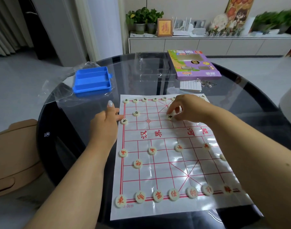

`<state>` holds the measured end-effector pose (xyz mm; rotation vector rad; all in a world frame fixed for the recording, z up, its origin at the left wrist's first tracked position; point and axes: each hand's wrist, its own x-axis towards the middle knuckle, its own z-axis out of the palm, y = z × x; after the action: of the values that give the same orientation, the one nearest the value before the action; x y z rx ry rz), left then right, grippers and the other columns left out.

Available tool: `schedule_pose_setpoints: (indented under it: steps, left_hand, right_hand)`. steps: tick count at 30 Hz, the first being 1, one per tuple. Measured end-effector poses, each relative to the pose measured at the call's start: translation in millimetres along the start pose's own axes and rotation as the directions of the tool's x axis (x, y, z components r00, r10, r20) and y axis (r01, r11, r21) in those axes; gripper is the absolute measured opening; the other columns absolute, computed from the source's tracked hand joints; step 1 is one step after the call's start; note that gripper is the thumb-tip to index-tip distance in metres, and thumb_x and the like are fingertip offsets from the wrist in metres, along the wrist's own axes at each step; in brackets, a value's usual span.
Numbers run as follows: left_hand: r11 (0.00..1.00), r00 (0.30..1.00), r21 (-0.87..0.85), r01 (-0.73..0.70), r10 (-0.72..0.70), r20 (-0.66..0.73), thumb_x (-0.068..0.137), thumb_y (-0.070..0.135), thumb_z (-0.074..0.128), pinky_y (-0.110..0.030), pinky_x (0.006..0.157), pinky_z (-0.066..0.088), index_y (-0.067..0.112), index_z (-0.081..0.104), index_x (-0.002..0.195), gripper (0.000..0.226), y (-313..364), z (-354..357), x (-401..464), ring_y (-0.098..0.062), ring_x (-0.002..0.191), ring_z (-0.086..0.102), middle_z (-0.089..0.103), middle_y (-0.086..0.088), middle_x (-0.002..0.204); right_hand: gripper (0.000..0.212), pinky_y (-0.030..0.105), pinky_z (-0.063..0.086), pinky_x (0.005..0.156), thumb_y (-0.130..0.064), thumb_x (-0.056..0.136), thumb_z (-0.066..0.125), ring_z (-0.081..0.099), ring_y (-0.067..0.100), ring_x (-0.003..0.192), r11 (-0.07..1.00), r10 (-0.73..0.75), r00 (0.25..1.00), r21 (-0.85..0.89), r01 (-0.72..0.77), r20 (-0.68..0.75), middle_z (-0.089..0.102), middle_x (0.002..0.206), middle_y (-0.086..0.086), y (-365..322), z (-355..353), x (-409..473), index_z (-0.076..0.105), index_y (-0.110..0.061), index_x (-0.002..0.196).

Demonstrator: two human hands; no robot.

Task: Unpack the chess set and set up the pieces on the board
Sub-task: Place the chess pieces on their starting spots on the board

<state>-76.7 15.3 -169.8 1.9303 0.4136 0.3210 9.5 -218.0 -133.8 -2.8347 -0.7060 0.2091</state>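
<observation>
1. The xiangqi board sheet (166,210) lies flat on the round dark glass surface (62,146), mostly filled. The near red side looks close to complete: a back rank along the 6 o'clock edge, a cannon (137,164) and soldiers above it.
2. The far black side has its back rank at 12 o'clock, a cannon (136,113) and one soldier (124,121) at the 9 o'clock edge.
3. The right hand (187,109) pinches a black soldier (170,116) in its fingertips and sets it on the soldier row; judging by the gaps, several black soldiers, perhaps a cannon, remain.
4. The left hand (106,119) rests with straight fingers at the sheet's left edge and grasps nothing.
5. At 11 o'clock sits the empty blue tray (91,81); at 1 o'clock the purple box (194,65).
</observation>
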Motion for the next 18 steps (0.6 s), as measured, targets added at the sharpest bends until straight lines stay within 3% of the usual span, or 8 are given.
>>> schedule_pose_setpoints:
  steps: [7,13,18]
  left_hand:
    - [1.000,1.000,-0.012,0.009,-0.009,0.001,0.099,0.052,0.025,-0.001,0.039,0.035,0.019,0.066,0.114,0.055,-1,1,2,0.007,0.058,0.057,0.065,0.014,0.091]
    - [1.000,1.000,0.003,-0.014,0.014,0.005,0.099,0.052,0.024,0.002,0.039,0.034,0.017,0.066,0.117,0.058,-4,1,4,0.021,0.055,0.054,0.061,0.015,0.090]
    - [1.000,1.000,-0.005,-0.007,0.007,0.010,0.099,0.052,0.025,0.001,0.039,0.034,0.018,0.065,0.117,0.056,-5,2,6,0.021,0.054,0.054,0.063,0.012,0.093]
  right_hand:
    - [0.021,0.020,0.042,0.068,-0.022,0.083,0.070,0.055,0.014,0.086,0.993,-0.078,0.997,0.089,0.079,-0.018,0.059,0.098,-0.005,-28,8,8,0.070,-0.025,0.103]
    - [0.023,0.026,0.047,0.073,-0.025,0.085,0.067,0.055,0.017,0.088,0.990,-0.130,0.991,0.053,0.130,-0.014,0.059,0.099,-0.002,-48,16,15,0.069,-0.024,0.107]
    - [0.026,0.027,0.049,0.075,-0.025,0.084,0.068,0.056,0.017,0.088,0.988,-0.144,0.989,0.045,0.145,-0.031,0.061,0.101,-0.001,-50,18,18,0.068,-0.023,0.110]
